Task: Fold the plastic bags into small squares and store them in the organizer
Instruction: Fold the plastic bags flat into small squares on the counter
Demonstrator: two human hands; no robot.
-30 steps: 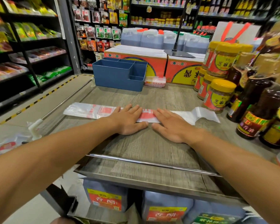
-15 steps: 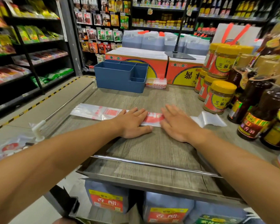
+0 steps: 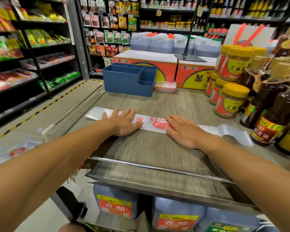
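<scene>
Two flat hands pressing a folded plastic bag on a shop counter.

The left hand and right hand, fingers straight and set apart, lie palm-down on the plastic bag, a long strip across the wooden counter. The blue organizer stands at the far edge, well apart from the bag; yellow-lidded jars stand to the right.
</scene>
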